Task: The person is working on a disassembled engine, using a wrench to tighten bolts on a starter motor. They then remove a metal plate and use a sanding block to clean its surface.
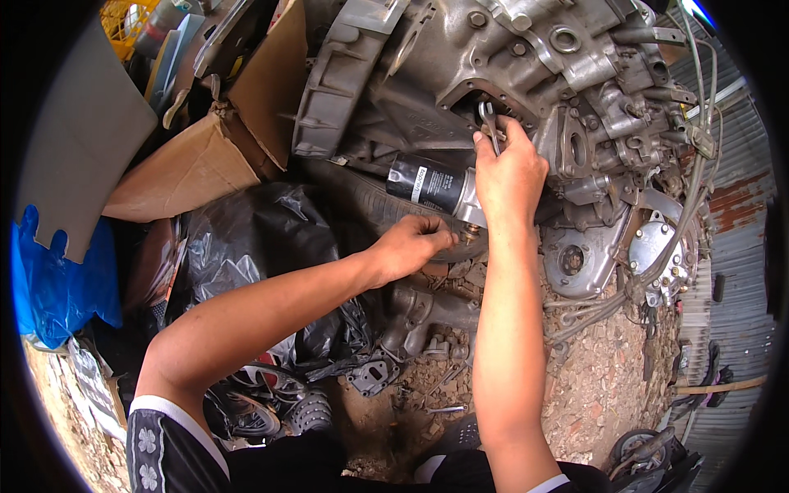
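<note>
A large grey metal gearbox or engine housing [411, 115] fills the far middle, with a rectangular opening [465, 105] ringed by bolt holes. My right hand [511, 168] grips a shiny wrench [488, 119], its head up at that opening. Just below hangs a black cylindrical filter [427, 186], lying sideways and joined to a pale metal mount. My left hand [415, 245] is closed, thumb and fingers pinched together, beside a small brass-coloured fitting [470, 233] under the mount. Whether something sits in that pinch cannot be made out.
Left of the housing stand an open cardboard box [185, 172] and a black plastic bag [255, 226]. A tyre [370, 197] lies beneath the filter. Metal parts [374, 376] and another wrench [448, 409] rest on the ground. Cables [694, 189] hang at right by corrugated sheeting [740, 279].
</note>
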`<state>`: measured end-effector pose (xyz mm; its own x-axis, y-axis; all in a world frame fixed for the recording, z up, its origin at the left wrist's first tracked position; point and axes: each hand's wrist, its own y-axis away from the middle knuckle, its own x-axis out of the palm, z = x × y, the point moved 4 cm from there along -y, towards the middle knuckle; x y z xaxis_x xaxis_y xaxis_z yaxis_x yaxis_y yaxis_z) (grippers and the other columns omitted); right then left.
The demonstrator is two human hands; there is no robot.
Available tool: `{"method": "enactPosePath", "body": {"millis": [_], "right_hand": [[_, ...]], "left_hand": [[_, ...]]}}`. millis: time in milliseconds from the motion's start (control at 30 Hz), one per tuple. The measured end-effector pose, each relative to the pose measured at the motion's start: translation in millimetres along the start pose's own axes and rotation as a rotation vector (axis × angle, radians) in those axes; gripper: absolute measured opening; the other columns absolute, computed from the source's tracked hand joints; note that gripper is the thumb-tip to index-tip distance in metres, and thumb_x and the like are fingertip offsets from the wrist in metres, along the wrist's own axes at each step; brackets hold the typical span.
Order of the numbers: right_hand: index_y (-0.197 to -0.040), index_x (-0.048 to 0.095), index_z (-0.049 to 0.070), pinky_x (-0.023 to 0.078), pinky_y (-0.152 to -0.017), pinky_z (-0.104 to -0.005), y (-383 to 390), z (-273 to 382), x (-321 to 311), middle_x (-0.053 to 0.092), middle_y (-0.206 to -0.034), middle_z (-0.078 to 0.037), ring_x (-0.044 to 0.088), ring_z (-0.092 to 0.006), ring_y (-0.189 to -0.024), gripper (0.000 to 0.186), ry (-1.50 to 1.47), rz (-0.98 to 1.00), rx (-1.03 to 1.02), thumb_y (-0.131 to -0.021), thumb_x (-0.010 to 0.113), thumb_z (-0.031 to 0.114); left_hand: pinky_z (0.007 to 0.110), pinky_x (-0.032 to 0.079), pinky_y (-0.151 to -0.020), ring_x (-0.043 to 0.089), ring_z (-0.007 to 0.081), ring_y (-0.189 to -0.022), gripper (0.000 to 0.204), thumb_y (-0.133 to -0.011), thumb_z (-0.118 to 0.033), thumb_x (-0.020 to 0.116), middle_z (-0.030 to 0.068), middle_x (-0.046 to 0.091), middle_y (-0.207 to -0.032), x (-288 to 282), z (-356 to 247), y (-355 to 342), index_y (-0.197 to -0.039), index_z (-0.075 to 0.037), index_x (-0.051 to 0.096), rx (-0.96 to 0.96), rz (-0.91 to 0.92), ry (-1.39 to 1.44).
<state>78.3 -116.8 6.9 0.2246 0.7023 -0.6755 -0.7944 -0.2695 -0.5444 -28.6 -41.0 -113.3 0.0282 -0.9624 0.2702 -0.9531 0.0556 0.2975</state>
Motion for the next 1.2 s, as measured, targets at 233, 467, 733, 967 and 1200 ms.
{"method": "enactPosePath", "body": {"millis": [233,467,733,967,1200], "right_hand": [[-0.112,0.075,0.002,0.042,-0.049,-0.0215,72.9,4.0,-6.8,0.072,-0.083,-0.003,0.055,-0.0026,-0.056,0.03,-0.914,0.174,0.502,-0.094,0.079,0.025],[-0.117,0.068,0.003,0.03,-0.043,-0.0197,164.6,5.7,-8.7,0.069,-0.108,-0.004,0.031,-0.0019,-0.046,0.032,-1.479,0.218,1.019,-0.097,0.075,0.026],[-0.113,0.068,0.007,0.03,-0.042,-0.0178,192.3,8.1,-13.3,0.073,-0.108,-0.009,0.044,-0.0023,-0.052,0.029,-1.597,0.306,1.123,-0.095,0.078,0.026],[-0.104,0.068,0.002,0.032,-0.04,-0.0164,170.5,29.2,-27.1,0.073,-0.11,-0.016,0.07,-0.0102,-0.081,0.022,-2.121,0.356,1.083,-0.098,0.073,0.022],[-0.114,0.063,0.005,0.028,-0.041,-0.0177,159.3,67.1,-54.0,0.073,-0.1,-0.014,0.071,-0.0123,-0.085,0.021,-2.153,0.602,0.871,-0.098,0.072,0.016]], "left_hand": [[0.03,0.038,-0.065,0.042,0.0106,-0.073,0.031,-0.091,-0.02,0.049,-0.001,0.048,-0.086,-22.6,-7.2,23.2,-0.112,-0.004,0.063,-0.01,-0.144,0.362],[0.028,0.044,-0.078,0.051,0.0112,-0.08,0.05,-0.091,-0.009,0.047,0.0025,0.06,-0.087,-47.4,-29.9,103.4,-0.136,0.002,0.064,-0.026,-0.179,-0.048],[0.03,0.046,-0.088,0.06,0.0186,-0.092,0.04,-0.104,-0.008,0.056,0.0126,0.065,-0.098,-29.9,-102.2,199.1,-0.141,0.005,0.058,0.027,-0.011,-0.672],[0.028,0.05,-0.087,0.064,0.0124,-0.094,0.032,-0.089,0.005,0.073,0.0083,0.069,-0.101,49.0,-180.1,232.6,-0.121,0.005,0.072,0.077,-0.445,-0.864],[0.023,0.055,-0.084,0.069,0.0091,-0.094,0.034,-0.088,-0.002,0.081,0.0062,0.075,-0.101,80.3,-128.2,246.1,-0.12,0.004,0.073,0.291,-0.836,-0.536]]}}
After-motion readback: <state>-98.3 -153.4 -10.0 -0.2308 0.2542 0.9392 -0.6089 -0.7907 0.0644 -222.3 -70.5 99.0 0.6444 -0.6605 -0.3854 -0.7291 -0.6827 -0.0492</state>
